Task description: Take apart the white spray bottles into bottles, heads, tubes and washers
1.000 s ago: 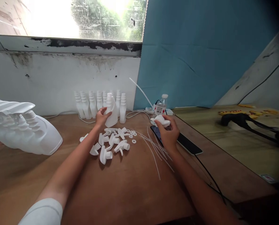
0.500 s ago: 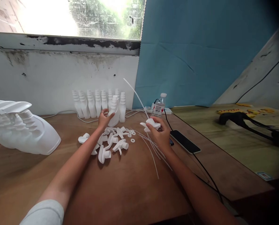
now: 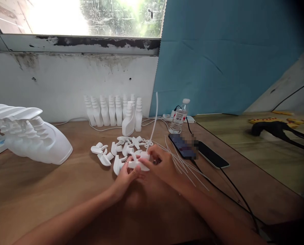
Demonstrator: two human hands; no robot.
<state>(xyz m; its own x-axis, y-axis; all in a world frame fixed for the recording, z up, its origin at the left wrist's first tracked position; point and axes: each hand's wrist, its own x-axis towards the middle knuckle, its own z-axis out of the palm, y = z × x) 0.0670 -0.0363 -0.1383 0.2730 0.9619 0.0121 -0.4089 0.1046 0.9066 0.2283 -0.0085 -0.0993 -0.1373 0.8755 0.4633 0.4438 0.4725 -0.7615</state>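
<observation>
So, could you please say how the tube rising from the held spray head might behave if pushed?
The tube probably bends rather than snaps, being thin and slightly curved. It seems springy, not limp, since its upper end stands unsupported above the spray head.

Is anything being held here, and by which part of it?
A white plastic trigger-spray head, a thin white flexible tube rising from it: left grip at its trigger end, right grip at the opposite end, beside the collar.

Spray heads (image 3: pixel 115 149) were located on the table (image 3: pixel 34 183), before the bottles (image 3: pixel 118 112). Tubes (image 3: pixel 182 163) were positioned right of the spray heads.
</observation>
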